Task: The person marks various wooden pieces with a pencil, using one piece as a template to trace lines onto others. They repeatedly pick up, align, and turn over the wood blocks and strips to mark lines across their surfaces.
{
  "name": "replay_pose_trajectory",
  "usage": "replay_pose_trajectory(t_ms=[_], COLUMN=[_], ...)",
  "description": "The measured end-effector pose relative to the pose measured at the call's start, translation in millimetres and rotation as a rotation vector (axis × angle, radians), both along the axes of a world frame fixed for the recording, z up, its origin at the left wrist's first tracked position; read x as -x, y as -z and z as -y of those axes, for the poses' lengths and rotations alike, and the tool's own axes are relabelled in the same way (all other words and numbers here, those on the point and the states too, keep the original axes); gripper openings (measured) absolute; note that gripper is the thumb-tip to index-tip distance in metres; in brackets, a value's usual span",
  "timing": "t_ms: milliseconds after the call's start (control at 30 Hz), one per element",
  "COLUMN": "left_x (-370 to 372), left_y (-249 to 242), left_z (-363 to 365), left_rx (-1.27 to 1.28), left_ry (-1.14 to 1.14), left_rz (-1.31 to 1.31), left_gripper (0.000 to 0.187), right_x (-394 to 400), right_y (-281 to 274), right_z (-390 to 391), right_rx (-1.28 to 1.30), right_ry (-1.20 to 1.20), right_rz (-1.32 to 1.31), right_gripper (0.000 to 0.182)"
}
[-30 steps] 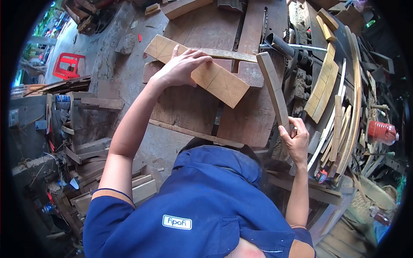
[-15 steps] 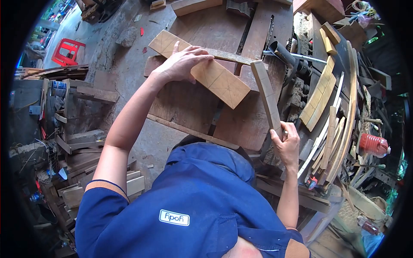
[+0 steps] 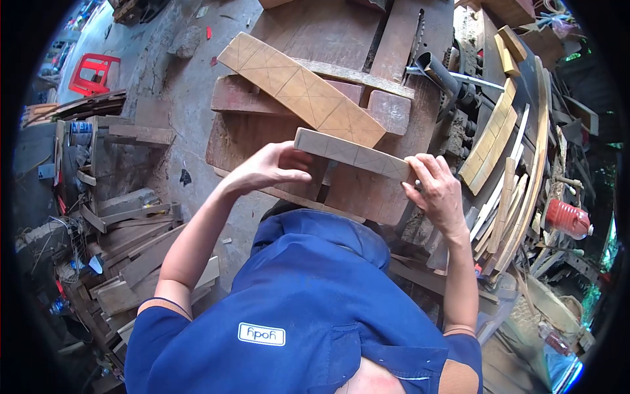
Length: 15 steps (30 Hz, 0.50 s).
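In my right hand (image 3: 436,190), fingers and thumb close on the right end of a narrow wooden strip (image 3: 351,155) marked with pencil lines. A small pale tip also shows between those fingers. My left hand (image 3: 275,167) is open at the strip's left end, thumb and fingers apart. Just beyond the strip, a wider wooden board (image 3: 302,88) with drawn crossing lines lies slantwise, propped across wood blocks on the brown worktable (image 3: 367,194). The strip overlaps the board's near right corner in this view.
A long wooden batten (image 3: 354,77) and a reddish block (image 3: 252,97) lie under the board. To the right are a metal pipe (image 3: 436,71), marked curved wood pieces (image 3: 489,151) and a red-liquid bottle (image 3: 568,218). Scrap wood (image 3: 141,262) is piled at left.
My left hand has let go of the wide board and come down toward me. My right hand has swung the strip from nearly upright to crosswise in front of the board.
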<state>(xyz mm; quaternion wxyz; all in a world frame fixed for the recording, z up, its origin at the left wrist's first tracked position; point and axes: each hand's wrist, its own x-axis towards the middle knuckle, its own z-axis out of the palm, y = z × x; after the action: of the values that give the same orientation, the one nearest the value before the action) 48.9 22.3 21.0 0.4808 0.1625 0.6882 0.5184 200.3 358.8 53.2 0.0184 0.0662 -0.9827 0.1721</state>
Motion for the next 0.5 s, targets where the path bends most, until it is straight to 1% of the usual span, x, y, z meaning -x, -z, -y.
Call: replay_pose_trajectory(t_ms=[67,100,133,200,233,333,500], left_x=[-8.0,-12.9,-14.8,-16.7,-17.9,-18.9,-19.6], left_y=[7.9,6.9,9.3,13.8,13.9,17.8,15.8], left_z=[-9.9,-15.8,-20.8,-29.5,-32.7,-35.4,-38.6], left_rx=[-0.079,-0.141,-0.138,-0.223,-0.225,-0.246,-0.21], left_ry=[-0.097,-0.212,-0.222,-0.477,-0.526,-0.553,-0.609], left_rz=[0.174,0.251,0.259,0.508,0.533,0.557,0.59], left_gripper=[0.062,0.06,0.06,0.059,0.057,0.055,0.051], right_x=[14.6,21.3,27.5,38.9,44.1,57.6,74.6], right_y=[-1.9,-2.5,-4.4,-6.5,-9.0,-12.4,-13.6], right_z=[-5.6,-9.6,-12.9,-21.2,-23.9,-32.5,-37.2], right_rx=[-0.074,-0.099,-0.112,-0.13,-0.138,-0.141,-0.124], right_ry=[-0.083,-0.109,-0.119,-0.154,-0.168,-0.223,-0.254], right_rz=[0.007,0.016,0.03,0.046,0.048,0.073,0.147], right_gripper=[0.048,0.048,0.047,0.047,0.049,0.05,0.052])
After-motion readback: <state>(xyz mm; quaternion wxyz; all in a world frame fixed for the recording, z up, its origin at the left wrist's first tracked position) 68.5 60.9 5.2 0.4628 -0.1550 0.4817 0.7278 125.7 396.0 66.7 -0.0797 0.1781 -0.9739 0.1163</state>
